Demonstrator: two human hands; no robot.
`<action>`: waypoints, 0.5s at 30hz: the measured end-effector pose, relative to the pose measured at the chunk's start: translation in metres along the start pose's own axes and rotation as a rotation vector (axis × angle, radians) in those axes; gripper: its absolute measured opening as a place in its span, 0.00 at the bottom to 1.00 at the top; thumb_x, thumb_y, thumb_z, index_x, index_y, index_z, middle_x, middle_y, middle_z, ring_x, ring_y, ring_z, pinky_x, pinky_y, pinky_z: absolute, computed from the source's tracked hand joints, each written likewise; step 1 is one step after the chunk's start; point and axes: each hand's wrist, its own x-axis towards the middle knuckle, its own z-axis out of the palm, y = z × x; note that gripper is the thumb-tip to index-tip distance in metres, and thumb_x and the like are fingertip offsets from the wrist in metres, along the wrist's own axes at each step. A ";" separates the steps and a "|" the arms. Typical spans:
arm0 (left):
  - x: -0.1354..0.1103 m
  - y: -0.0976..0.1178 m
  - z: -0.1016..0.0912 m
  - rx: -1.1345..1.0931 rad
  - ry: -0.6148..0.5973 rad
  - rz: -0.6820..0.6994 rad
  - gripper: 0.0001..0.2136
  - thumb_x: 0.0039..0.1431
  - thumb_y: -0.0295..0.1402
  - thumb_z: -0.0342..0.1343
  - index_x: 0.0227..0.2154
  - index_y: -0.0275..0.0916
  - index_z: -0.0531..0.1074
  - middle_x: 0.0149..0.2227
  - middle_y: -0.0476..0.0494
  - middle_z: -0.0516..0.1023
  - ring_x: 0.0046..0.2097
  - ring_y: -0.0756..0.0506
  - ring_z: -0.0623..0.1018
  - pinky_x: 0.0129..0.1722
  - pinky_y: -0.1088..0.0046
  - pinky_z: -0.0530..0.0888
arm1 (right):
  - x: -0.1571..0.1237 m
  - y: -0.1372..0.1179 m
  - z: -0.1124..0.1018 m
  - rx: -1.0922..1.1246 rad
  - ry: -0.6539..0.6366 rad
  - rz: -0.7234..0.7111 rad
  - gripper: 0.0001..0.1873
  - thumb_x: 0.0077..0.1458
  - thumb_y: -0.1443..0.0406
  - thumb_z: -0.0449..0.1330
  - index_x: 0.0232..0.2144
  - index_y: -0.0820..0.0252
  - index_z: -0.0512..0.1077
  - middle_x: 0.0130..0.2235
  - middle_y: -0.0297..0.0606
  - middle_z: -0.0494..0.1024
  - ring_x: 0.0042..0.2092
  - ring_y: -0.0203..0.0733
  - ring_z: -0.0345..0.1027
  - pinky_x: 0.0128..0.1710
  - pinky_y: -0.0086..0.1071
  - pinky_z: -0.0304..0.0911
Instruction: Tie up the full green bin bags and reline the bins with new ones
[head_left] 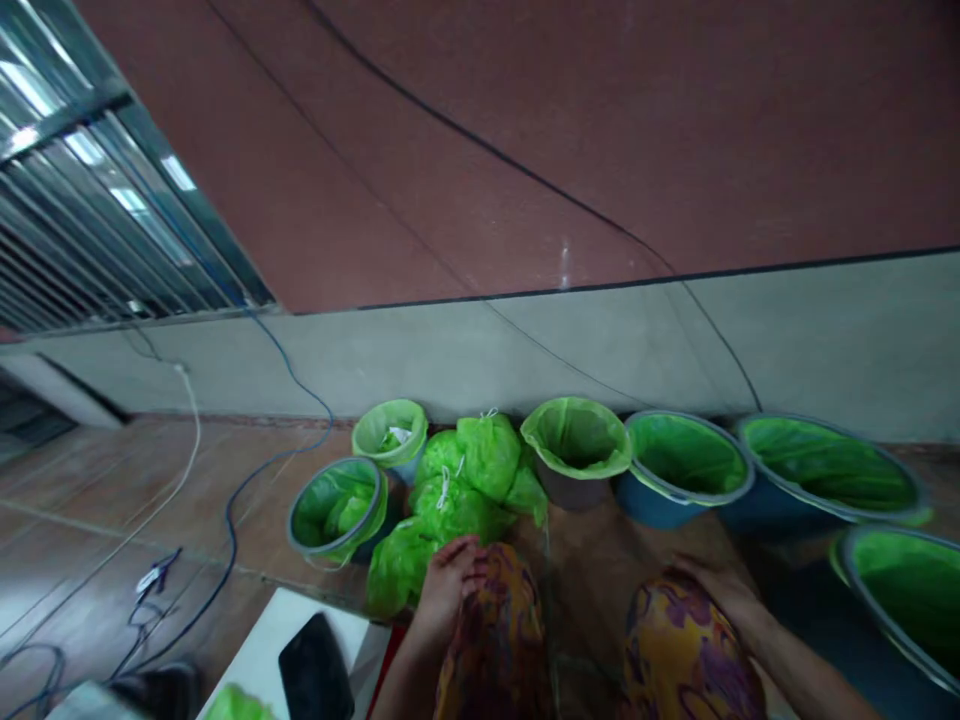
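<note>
My left hand (452,578) rests against the side and top of my left knee, in patterned orange and purple cloth (499,620). Its fingers lie loosely over the cloth and hold nothing. On the outer side of my other knee (686,645) lies my right hand (716,588), fingers stretched forward, with nothing seen in it. Just beyond my left hand sit several tied green plastic bags (457,505) with white strings, piled on the floor. A dark phone (316,668) lies on a white surface (262,640) left of my left arm.
Green-lined bins stand by the wall: a small one (409,450), a grey-rimmed one (367,545), a brown one (574,490), blue ones (656,505) and a near one (855,570). A blue cable (232,510) and white cord (196,440) cross the tiled floor (225,450).
</note>
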 end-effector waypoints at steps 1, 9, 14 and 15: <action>0.002 0.002 -0.015 -0.012 0.050 -0.001 0.18 0.42 0.33 0.68 0.38 0.34 0.75 0.33 0.41 0.81 0.29 0.49 0.78 0.29 0.76 0.74 | 0.006 -0.014 0.012 0.044 -0.022 0.048 0.15 0.42 0.54 0.62 0.31 0.56 0.75 0.37 0.49 0.81 0.41 0.54 0.76 0.41 0.41 0.72; 0.048 0.035 -0.123 -0.105 0.363 0.058 0.09 0.49 0.24 0.61 0.36 0.34 0.74 0.28 0.46 0.79 0.25 0.53 0.76 0.27 0.78 0.73 | 0.015 -0.120 0.154 -0.086 -0.293 0.048 0.10 0.55 0.61 0.59 0.38 0.61 0.72 0.33 0.41 0.80 0.27 0.33 0.70 0.28 0.26 0.66; 0.118 0.091 -0.165 0.068 0.414 0.155 0.11 0.54 0.24 0.56 0.41 0.31 0.74 0.29 0.42 0.80 0.28 0.50 0.78 0.31 0.75 0.74 | 0.020 -0.164 0.282 -0.181 -0.464 -0.046 0.06 0.57 0.65 0.57 0.32 0.62 0.72 0.26 0.33 0.76 0.23 0.29 0.67 0.24 0.23 0.61; 0.135 0.105 -0.172 0.210 0.445 0.186 0.11 0.55 0.25 0.55 0.42 0.30 0.74 0.31 0.41 0.81 0.29 0.49 0.79 0.32 0.75 0.75 | 0.025 -0.173 0.307 -0.185 -0.479 -0.067 0.05 0.57 0.66 0.57 0.31 0.62 0.72 0.25 0.32 0.75 0.22 0.29 0.65 0.23 0.22 0.59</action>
